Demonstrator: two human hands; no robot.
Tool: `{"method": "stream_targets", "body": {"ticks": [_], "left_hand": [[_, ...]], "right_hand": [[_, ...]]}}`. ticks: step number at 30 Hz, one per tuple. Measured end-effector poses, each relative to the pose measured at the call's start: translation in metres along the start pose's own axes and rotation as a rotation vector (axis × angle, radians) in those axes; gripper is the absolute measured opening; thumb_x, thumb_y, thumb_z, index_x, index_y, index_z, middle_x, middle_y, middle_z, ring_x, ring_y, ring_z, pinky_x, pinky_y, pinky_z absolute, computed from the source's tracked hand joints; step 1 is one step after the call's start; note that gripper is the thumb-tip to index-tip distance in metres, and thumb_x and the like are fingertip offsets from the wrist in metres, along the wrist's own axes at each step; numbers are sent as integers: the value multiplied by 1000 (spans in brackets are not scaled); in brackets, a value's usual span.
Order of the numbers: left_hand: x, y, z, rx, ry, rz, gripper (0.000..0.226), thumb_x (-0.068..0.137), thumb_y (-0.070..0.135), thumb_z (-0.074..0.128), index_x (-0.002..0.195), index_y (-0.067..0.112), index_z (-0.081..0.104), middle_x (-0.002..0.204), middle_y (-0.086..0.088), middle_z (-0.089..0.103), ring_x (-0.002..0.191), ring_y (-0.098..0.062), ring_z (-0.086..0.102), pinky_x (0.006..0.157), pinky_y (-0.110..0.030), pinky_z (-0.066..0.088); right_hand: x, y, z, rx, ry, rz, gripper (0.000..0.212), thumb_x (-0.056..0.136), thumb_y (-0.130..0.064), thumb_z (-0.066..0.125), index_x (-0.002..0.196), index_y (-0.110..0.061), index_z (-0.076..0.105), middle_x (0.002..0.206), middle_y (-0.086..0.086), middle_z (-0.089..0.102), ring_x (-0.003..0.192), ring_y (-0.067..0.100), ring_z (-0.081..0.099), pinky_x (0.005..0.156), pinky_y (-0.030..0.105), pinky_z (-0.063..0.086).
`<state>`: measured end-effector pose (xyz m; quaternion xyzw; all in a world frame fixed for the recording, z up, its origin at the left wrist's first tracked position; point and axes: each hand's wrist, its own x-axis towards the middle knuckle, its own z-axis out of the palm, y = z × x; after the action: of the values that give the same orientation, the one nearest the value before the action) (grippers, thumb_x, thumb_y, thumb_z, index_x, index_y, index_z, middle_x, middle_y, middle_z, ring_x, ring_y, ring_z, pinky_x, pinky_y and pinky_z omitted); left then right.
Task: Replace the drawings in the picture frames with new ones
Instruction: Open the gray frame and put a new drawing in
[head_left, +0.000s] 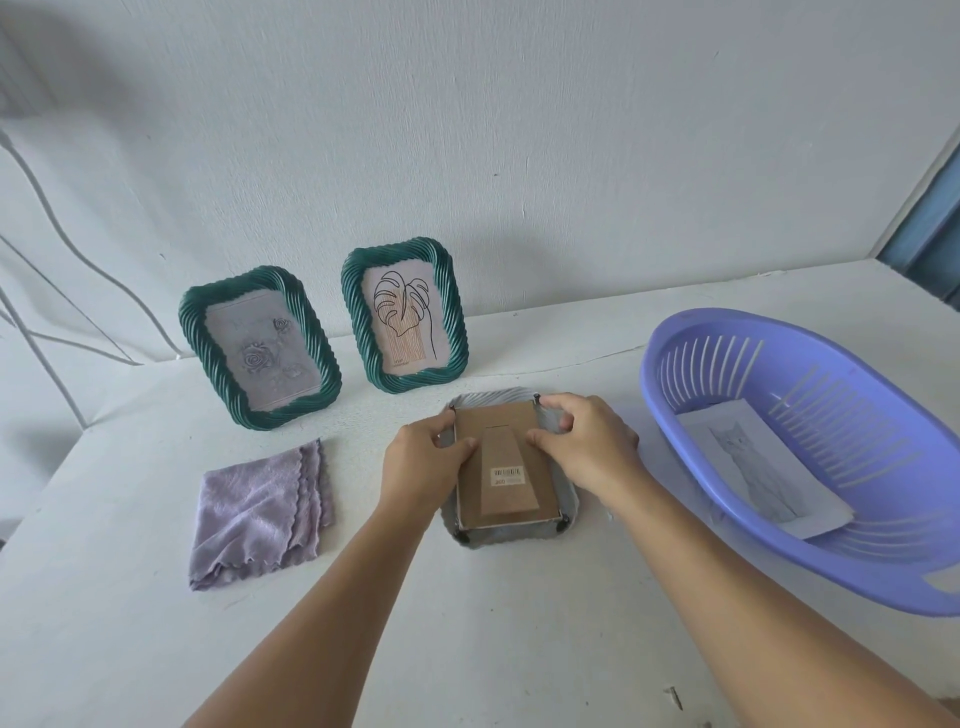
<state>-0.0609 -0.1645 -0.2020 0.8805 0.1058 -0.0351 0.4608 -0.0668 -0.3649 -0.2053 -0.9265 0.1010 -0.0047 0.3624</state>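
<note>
Picture frame, pale (511, 540), lying face down on the white bench (104, 597), brown cardboard backing (506, 467) uppermost with its folded easel stand and a barcode sticker (508, 474) showing. Left hand (421, 462) at the frame's left edge, fingers (460, 448) curled, thumb pressing on the backing near the upper left; right hand (587, 441) at the right edge, fingers (540, 439) curled likewise, tips on the backing beside the stand. Both hands hold the frame between them. Small dark tabs (563, 524) visible at the corners of the backing.

Behind it, two green frames with twisted rope-like borders, standing upright, tilted back, near the wall (519, 156). The nearer one (404, 319) holds a line drawing of a large split leaf; the one on the left (260, 348) holds a grey drawing of roses.

Left of the hands, a lilac cloth (260, 504), folded, scalloped edge, flat on the bench and apart from the frames.

Right of the hands, a lavender plastic basket (883, 566), oval with a slotted wall. Inside it, a sheet of white paper (769, 473) bearing a faint pencil drawing, seemingly a cat.

White cables (52, 249) hang along the wall at far left.
</note>
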Motion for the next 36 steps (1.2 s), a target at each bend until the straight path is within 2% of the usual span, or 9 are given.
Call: {"method": "stream_targets", "body": {"ticks": [4,8,15,19,22,25,30,34,36], "left_hand": [[1,0,0,4,-8,-8,54,87,30,78,138,21,62,131,2,67,120,-20,60,106,-41,48],[1,0,-1,17,-30,-6,53,88,31,77,138,22,63,135,8,65,121,-16,60,107,-40,48],[1,0,-1,32,-30,0,52,88,32,76,137,23,63,132,7,67,118,-18,62,105,-41,50],[-2,0,-1,30,0,9,49,88,33,76,135,26,65,121,-3,71,111,-23,65,99,-41,52],[-5,-1,1,19,45,22,45,87,33,77,130,26,66,114,-7,68,103,-26,63,89,-38,50],[-7,0,1,26,34,27,47,88,33,75,133,25,65,117,-7,69,109,-27,63,95,-41,53],[-5,3,-1,29,-4,10,46,89,31,74,134,25,65,106,0,68,105,-24,64,94,-40,53],[-3,2,-2,43,-17,14,50,90,31,74,138,23,63,124,-2,69,115,-24,62,102,-42,51],[-3,2,-2,33,-11,15,50,89,31,75,137,23,64,122,-3,70,115,-25,63,100,-41,52]], "right_hand": [[0,-1,1,14,-3,8,48,87,-51,71,133,-41,61,99,-10,56,95,12,57,101,42,40],[-3,-4,-3,63,-1,36,44,88,-45,73,131,-41,64,101,-9,60,100,14,57,105,42,38],[-5,-2,-1,77,-2,16,43,88,-47,72,130,-44,65,92,-14,55,103,14,59,105,44,38],[-4,-3,-2,49,-24,0,41,90,-47,70,130,-47,64,88,-17,55,97,10,56,105,42,38],[-4,-1,-2,49,-17,-10,43,90,-49,69,132,-46,62,95,-14,60,100,12,59,104,42,38],[-4,1,0,13,-18,-30,45,92,-50,65,136,-46,58,99,-9,57,96,11,55,103,42,38],[0,1,0,-29,-68,-22,42,93,-52,63,135,-48,59,112,-8,60,109,15,59,107,43,37],[1,1,1,-48,-72,-21,43,93,-52,63,135,-48,59,115,-6,61,111,16,59,106,42,36],[0,0,0,-48,-69,-25,42,94,-50,63,135,-47,59,118,-6,59,114,15,58,106,40,35]]}}
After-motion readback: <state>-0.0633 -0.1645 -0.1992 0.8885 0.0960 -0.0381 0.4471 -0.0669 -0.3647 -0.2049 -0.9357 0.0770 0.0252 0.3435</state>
